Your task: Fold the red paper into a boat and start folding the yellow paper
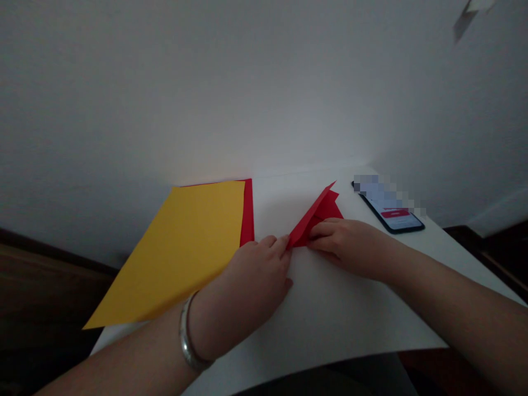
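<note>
A folded piece of red paper [315,217] lies on the white table, with one pointed flap standing up toward the back. At its left corner, the fingers of my left hand [264,275] press and grip the paper. My right hand [348,245] has its fingers bent together on the lower right part of the same paper, and its fingertips partly cover the folds. A silver bangle [187,335] circles my left wrist.
Left of my hands, a large yellow sheet [193,231] lies over a red sheet [248,214], overhanging the table's left edge. A phone [390,206] with its screen lit rests at the right. A wall [264,88] rises behind the white table [330,313].
</note>
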Demonstrator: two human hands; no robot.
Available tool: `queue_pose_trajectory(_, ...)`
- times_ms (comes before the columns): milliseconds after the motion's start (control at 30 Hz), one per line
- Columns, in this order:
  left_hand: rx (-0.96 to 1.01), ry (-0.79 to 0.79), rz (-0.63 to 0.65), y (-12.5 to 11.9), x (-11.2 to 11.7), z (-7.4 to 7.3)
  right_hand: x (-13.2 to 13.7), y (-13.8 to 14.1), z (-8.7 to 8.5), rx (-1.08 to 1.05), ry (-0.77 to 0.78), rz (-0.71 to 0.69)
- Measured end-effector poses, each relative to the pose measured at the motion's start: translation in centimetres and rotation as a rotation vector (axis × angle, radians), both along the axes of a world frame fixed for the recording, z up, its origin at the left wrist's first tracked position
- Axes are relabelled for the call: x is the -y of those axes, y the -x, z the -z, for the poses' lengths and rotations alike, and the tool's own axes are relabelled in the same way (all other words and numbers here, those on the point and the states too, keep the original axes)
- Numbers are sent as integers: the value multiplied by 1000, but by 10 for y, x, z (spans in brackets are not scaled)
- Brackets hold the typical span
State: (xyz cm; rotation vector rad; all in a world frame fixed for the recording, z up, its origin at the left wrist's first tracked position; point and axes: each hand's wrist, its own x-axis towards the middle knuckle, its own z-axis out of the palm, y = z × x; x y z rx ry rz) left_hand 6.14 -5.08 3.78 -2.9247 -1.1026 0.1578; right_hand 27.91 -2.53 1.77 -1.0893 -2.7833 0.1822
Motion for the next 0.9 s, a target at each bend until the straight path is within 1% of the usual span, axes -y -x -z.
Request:
queue_pose_trajectory(200,70,-2,57,1,-1,5,1,-1,-3,48,-32,72)
queue_pose_trajectory(400,140,20,48,1,1,9,5,-1,-7,144,-105,161)
queue_pose_trajectory(433,140,13,46,1,1,10,5,-3,-7,149,-120,205)
queue_pose_trajectory(467,135,3,48,0,1,10,4,-5,-7,151,-141,286)
queue_pose_trajectory(567,104,-31,77,-1,0,12,0,-14,-5,158,-176,628)
queue_pose_trajectory(600,103,-39,85,-1,0,13,-2,-18,-4,145,-158,704)
queue_pose_trajectory(667,126,-51,87,0,-2,16,-6,-23,-2,90,-82,767)
queue_pose_trajectory(833,206,-27,90,3,-6,24,-16,-28,5,-212,227,790)
queue_pose_trajectory(900,216,-9,104,3,-7,25,-19,-28,8,-304,276,804)
